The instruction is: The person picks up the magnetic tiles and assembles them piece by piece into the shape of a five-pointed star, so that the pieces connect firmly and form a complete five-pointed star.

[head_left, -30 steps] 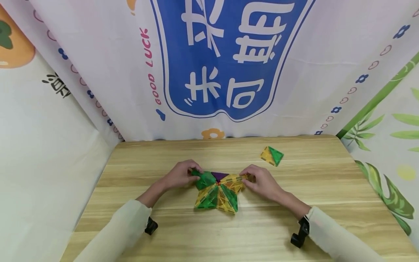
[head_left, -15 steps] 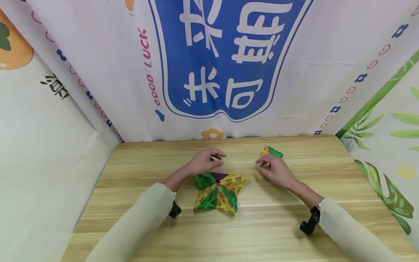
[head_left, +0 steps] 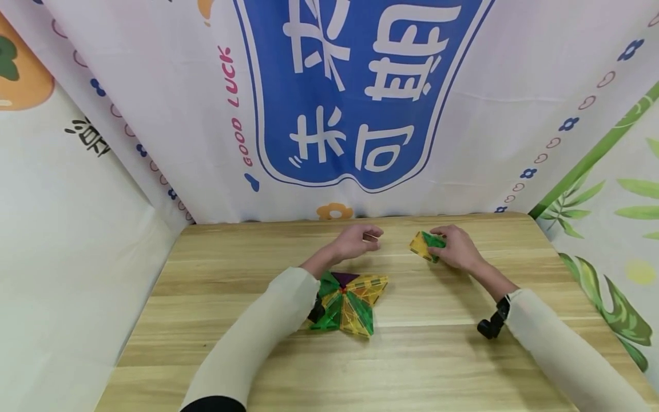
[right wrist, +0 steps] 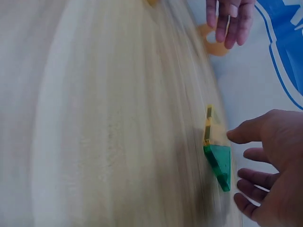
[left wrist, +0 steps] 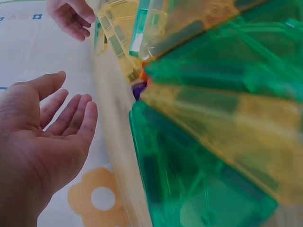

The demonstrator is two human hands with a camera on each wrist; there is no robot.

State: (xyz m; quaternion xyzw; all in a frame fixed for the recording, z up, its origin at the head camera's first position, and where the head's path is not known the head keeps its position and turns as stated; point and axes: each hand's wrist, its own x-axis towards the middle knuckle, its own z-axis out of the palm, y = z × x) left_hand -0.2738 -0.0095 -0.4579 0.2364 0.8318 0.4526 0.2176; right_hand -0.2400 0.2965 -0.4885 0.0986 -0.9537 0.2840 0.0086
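My left hand [head_left: 354, 241] hovers beyond the assembled magnetic tiles, holding nothing; in the left wrist view its fingers are loosely bent. Below that forearm sits the star-like structure of green and yellow translucent triangular magnetic tiles [head_left: 357, 313], with a purple tile [head_left: 344, 278] at its far side. The sleeve covers its left part. At the back right, my right hand [head_left: 460, 247] reaches a flat pair, a yellow triangular tile [head_left: 419, 245] joined to a green triangular tile [right wrist: 220, 161]. Thumb and fingers are spread at the green tile's edges.
The wooden table [head_left: 412, 366] ends at the back against a printed curtain [head_left: 216, 189]. Side drapes hang left and right. Small black cameras [head_left: 491, 328] are strapped to both wrists.
Both hands have left the tile structure. My left hand has moved right and away over it; my right hand has moved right and away to the yellow and green tile pair.
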